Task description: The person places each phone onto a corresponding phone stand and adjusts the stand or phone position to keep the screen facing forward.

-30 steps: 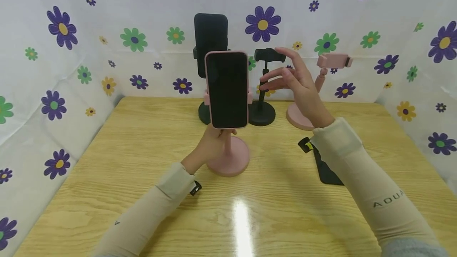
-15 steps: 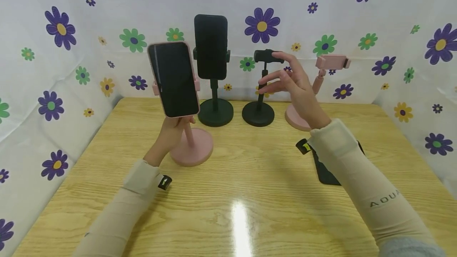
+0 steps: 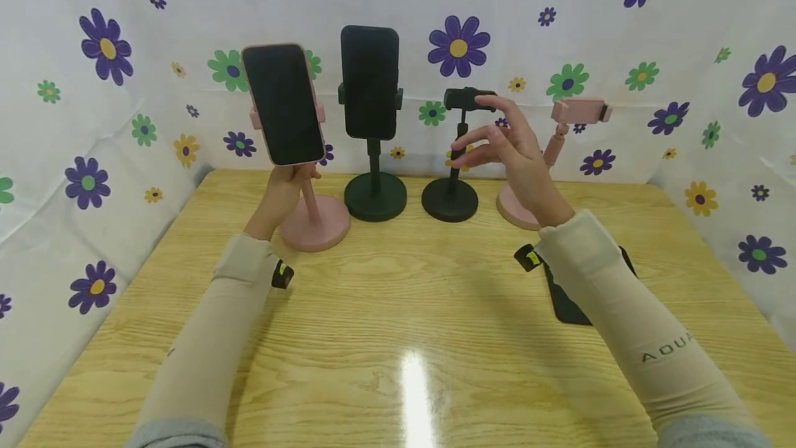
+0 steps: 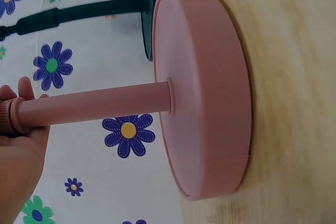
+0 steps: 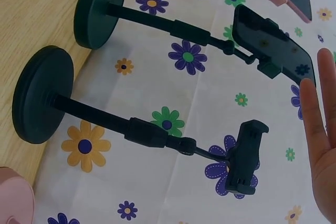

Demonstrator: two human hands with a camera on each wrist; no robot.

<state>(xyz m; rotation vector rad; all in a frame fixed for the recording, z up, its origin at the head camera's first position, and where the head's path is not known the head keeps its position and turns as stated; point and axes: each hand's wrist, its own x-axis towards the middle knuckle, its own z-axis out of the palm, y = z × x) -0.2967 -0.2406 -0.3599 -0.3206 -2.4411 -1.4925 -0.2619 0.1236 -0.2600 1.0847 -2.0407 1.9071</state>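
My left hand (image 3: 282, 189) grips the pole of a pink phone stand (image 3: 314, 223) at the table's back left; its round base (image 4: 202, 93) rests on the wood. A pink-cased phone (image 3: 282, 104) with a dark screen sits clamped in it, tilted. My right hand (image 3: 506, 147) hovers open, fingers spread, just in front of an empty black stand (image 3: 457, 151) and holds nothing. In the right wrist view the fingers (image 5: 317, 129) show beside that stand's empty clamp (image 5: 244, 158).
A black stand holding a black phone (image 3: 370, 81) is between the two. An empty pink stand (image 3: 560, 137) is at the back right. A dark phone (image 3: 569, 303) lies flat under my right forearm. Flowered cloth walls surround the wooden table (image 3: 398, 337).
My left hand has carried the pink stand with its phone from the table's middle to the back left, beside the black stand. The right hand has barely moved.
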